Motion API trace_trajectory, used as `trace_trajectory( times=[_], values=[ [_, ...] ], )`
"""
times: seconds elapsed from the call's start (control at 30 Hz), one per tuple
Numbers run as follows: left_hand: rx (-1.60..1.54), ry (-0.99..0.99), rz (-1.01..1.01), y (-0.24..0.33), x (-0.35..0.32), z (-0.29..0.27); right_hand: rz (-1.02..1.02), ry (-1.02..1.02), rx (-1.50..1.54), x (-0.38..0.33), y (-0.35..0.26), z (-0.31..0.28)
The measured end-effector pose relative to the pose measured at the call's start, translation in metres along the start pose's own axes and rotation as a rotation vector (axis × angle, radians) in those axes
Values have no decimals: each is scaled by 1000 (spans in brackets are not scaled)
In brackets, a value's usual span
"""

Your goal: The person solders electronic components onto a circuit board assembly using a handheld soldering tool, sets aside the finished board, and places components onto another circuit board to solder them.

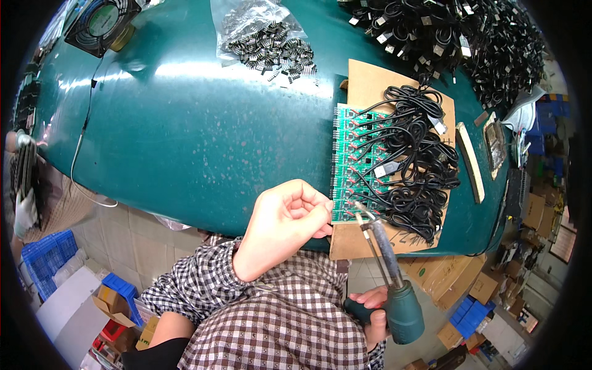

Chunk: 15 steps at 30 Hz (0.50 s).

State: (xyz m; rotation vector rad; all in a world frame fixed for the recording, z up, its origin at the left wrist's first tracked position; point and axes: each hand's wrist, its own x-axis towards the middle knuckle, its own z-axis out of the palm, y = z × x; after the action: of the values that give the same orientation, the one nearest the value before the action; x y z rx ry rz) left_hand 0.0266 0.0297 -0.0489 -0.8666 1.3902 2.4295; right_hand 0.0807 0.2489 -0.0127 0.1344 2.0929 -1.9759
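My left hand (pixel 288 217) is curled at the near edge of the green table (pixel 185 135), its fingertips pinching the corner of a green circuit board panel (pixel 356 166). The panel lies on a sheet of brown cardboard (pixel 370 80), with several black cables (pixel 419 160) wired to it and coiled on its right side. My right hand (pixel 375 314) grips the dark green handle of a soldering iron (pixel 388 265). The iron's metal tip points up at the panel's near corner, close to my left fingertips.
A clear bag of small dark parts (pixel 271 46) lies at the table's far middle. A heap of black cables (pixel 456 37) fills the far right. A black fan (pixel 102 24) sits far left. Cardboard boxes (pixel 487 287) and blue crates (pixel 49 259) stand on the floor.
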Motion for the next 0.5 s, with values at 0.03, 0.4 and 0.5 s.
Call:
trace_trajectory(
  times=[0.03, 0.4, 0.5],
  values=[
    [-14, -12, -7, 0, 0, 0, -7, -12, 24, 5, -2, 2],
    [968, 426, 782, 72, 40, -59, -161, 33, 308, 66, -6, 10],
    [1217, 511, 847, 89, 74, -61, -164, -15, 309, 67, -7, 10]
  ],
)
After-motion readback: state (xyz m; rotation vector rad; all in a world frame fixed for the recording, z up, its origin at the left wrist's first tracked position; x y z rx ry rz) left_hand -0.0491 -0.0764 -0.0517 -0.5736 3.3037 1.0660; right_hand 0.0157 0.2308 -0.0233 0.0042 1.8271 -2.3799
